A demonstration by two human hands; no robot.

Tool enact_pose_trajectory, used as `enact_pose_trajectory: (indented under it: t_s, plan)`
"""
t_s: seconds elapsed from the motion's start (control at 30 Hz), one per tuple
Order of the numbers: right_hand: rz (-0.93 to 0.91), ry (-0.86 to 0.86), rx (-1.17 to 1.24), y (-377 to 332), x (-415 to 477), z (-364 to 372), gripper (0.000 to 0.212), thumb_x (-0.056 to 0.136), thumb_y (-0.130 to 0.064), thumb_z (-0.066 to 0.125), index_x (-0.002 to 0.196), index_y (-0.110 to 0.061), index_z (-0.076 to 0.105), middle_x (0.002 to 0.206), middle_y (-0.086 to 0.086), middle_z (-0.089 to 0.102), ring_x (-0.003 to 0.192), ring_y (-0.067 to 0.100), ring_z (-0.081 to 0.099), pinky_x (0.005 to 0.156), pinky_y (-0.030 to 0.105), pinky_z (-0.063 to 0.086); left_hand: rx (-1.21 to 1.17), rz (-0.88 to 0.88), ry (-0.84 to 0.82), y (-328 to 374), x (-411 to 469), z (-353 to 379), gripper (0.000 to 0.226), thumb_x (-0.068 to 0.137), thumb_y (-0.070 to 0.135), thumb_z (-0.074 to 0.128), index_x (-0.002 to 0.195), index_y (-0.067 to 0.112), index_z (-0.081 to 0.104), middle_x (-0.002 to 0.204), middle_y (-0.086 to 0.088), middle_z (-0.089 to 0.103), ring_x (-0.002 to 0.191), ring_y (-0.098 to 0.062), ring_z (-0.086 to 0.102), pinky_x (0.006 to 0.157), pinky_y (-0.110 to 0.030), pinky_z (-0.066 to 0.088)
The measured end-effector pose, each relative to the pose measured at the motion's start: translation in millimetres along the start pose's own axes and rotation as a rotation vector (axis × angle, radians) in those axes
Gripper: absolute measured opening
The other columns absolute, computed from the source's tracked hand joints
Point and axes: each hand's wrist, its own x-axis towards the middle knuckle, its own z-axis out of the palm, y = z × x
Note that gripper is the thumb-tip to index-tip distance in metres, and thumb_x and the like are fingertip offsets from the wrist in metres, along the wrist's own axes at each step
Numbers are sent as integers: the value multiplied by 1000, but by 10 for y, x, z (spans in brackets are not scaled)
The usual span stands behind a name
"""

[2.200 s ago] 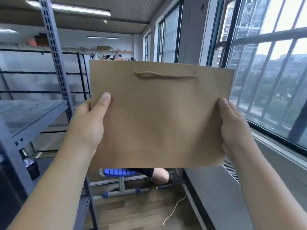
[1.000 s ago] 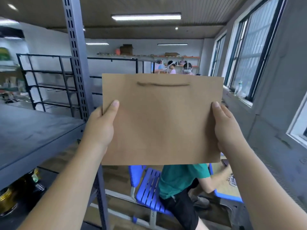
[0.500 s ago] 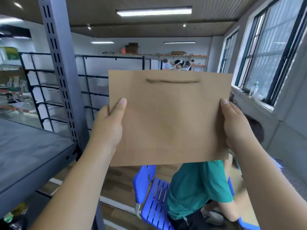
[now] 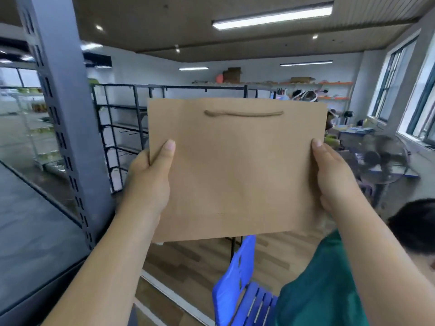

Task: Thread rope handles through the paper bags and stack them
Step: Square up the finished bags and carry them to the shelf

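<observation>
Head view: a flat brown paper bag (image 4: 235, 175) is held upright in the air at the middle of the picture. Its rope handle (image 4: 243, 113) is drawn flat across the face just below the top edge. The bag's left edge is pinched by the left hand (image 4: 150, 177), with the thumb laid on the front and the fingers hidden behind. The right edge is gripped the same way by the right hand (image 4: 334, 182). All four edges are touched by nothing but the hands.

To the left, a grey slotted shelf post (image 4: 63, 114) stands near the left forearm. The grey shelf board (image 4: 28, 220) runs from it to the picture's left edge. Below the bag's bottom edge, open wooden floor (image 4: 188, 262) is seen. It is bounded on the right by a blue chair (image 4: 237, 285) and a seated person (image 4: 324, 297) in a green shirt, partly covered by the right forearm. A black wire rack (image 4: 122, 128) behind the bag and a standing fan (image 4: 383, 158) off to the right are set well apart from it.

Compared with half a second ago, the same two-handed hold is kept and the handle is unchanged. The seated person is now seen further to the lower right. The fan, unseen then, is brought into view.
</observation>
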Motion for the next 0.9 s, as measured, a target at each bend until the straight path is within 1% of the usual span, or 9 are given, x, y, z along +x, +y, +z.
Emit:
enact_pose_trajectory:
  t_s: [0.07, 0.13, 0.2, 0.3, 0.37, 0.47, 0.6, 0.7, 0.9]
  plan:
    - [-23, -51, 31, 117, 298, 140, 28, 106, -39, 45, 93, -33, 69, 104, -19, 70, 91, -6, 65, 83, 23, 47, 30, 28, 87, -51, 126, 72, 32, 84, 76, 61, 91, 46, 68, 102, 19, 73, 103, -16, 68, 99, -54, 53]
    - [-35, -111, 46, 229, 602, 288, 26, 93, -54, 52, 90, -44, 75, 113, -14, 71, 105, 6, 65, 95, 31, 48, 37, 43, 160, -98, 243, 157, 39, 77, 80, 60, 95, 47, 70, 107, 17, 75, 106, -17, 69, 100, -55, 53]
    - [-20, -161, 61, 334, 888, 437, 26, 82, -63, 52, 84, -52, 75, 104, -16, 73, 107, 12, 66, 103, 38, 47, 29, 35, 217, -140, 372, 240, 32, 86, 72, 63, 98, 43, 71, 109, 14, 76, 105, -17, 71, 99, -53, 55]
    - [-8, -252, 96, 514, 1283, 670, 29, 101, -50, 50, 90, -34, 72, 87, -25, 72, 85, -7, 67, 87, 31, 48, 116, 4, 309, -168, 577, 314, 28, 96, 63, 55, 93, 37, 66, 100, 12, 74, 93, -14, 71, 83, -41, 57]
    - [1, -324, 134, 602, 1478, 847, 27, 108, -42, 42, 94, -33, 65, 81, -28, 70, 72, -16, 64, 77, 25, 44, 195, 1, 371, -160, 677, 330, 29, 99, 61, 50, 91, 36, 63, 94, 13, 71, 87, -11, 68, 73, -34, 52]
    - [-8, -440, 139, 694, 1664, 1128, 25, 108, -43, 40, 92, -39, 59, 82, -30, 64, 66, -21, 59, 70, 19, 41, 215, 1, 482, -170, 762, 289, 29, 100, 59, 51, 90, 35, 64, 90, 13, 71, 85, -11, 67, 72, -32, 50]
    - [-2, -583, 144, 792, 1765, 1464, 33, 104, -58, 38, 108, -38, 65, 106, -17, 73, 99, 3, 68, 85, 35, 50, 241, -21, 588, -212, 787, 210, 35, 99, 60, 53, 104, 29, 70, 101, 5, 76, 93, -18, 71, 80, -37, 53]
    - [16, -630, 155, 828, 1822, 1697, 38, 103, -60, 38, 114, -37, 65, 112, -12, 73, 104, 13, 69, 91, 44, 52, 234, -25, 652, -248, 785, 141, 34, 100, 58, 54, 106, 30, 72, 102, 7, 77, 97, -17, 72, 95, -44, 55]
    - [23, -666, 174, 798, 1924, 2076, 33, 105, -55, 39, 106, -35, 66, 98, -15, 75, 93, 9, 70, 80, 37, 51, 219, 0, 712, -230, 891, 51, 33, 101, 53, 55, 103, 25, 71, 96, 8, 76, 89, -12, 70, 71, -31, 49]
